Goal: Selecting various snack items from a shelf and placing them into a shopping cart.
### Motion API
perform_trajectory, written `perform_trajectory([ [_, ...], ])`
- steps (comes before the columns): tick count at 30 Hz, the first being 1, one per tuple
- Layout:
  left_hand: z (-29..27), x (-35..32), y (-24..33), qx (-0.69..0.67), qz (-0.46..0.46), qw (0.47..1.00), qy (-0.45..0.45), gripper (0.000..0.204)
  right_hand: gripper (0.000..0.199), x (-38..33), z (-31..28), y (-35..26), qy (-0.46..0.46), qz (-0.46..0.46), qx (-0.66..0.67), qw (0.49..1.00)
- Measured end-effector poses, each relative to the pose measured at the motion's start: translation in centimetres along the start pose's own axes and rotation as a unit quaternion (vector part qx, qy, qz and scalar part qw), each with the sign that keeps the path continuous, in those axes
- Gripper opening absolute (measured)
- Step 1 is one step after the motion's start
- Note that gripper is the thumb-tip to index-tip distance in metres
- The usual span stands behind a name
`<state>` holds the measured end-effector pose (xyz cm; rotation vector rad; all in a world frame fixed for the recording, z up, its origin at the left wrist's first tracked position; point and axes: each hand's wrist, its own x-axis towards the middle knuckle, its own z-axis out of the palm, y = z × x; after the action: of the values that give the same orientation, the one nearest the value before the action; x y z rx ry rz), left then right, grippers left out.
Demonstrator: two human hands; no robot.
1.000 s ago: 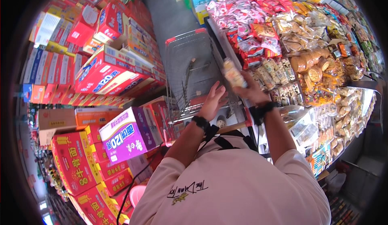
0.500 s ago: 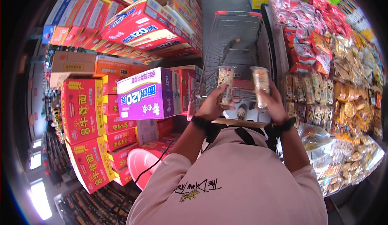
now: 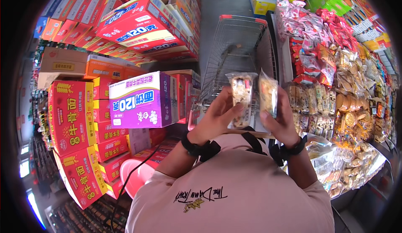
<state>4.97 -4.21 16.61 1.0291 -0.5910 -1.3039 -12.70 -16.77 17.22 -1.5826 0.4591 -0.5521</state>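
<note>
My left hand (image 3: 221, 115) is closed round a clear-wrapped nougat bar (image 3: 242, 97), its thumb pressed on the front. The bar is pale with dark and coloured bits and stands nearly upright. Just to its right, my right hand (image 3: 281, 118) grips a second wrapped snack bar (image 3: 268, 94), paler and tilted, with its thumb on the lower part. The two packages are held side by side, a narrow gap between them, in front of my chest. Beyond them stands a wire shopping cart (image 3: 234, 34) with a red-capped far rim; my hands partly hide its near end.
Stacked noodle cartons rise on the left, among them a purple and white box (image 3: 140, 101) and red boxes (image 3: 71, 115). At right, a display holds similar wrapped bars (image 3: 314, 97), round biscuits (image 3: 349, 122) and pink packets (image 3: 297, 21). A pink basin (image 3: 136, 172) sits low at left.
Both hands have lifted the packages closer to my view and brought them nearer together. The left one has turned so its face shows more fully. The surroundings have shifted slightly left.
</note>
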Motion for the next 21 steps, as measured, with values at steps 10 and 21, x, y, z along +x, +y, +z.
perform_trajectory([
  [10, 3.3, 2.6, -0.6, 0.020, -0.013, 0.997, -0.075, 0.037, 0.066, -2.3, -0.1, -0.9, 0.114, 0.021, 0.035, 0.993],
  [21, 2.3, 2.5, -3.3, 0.006, -0.076, 0.997, 0.000, 0.054, 0.064, -2.5, -0.5, 2.0, 0.042, 0.079, 0.156, 0.984],
])
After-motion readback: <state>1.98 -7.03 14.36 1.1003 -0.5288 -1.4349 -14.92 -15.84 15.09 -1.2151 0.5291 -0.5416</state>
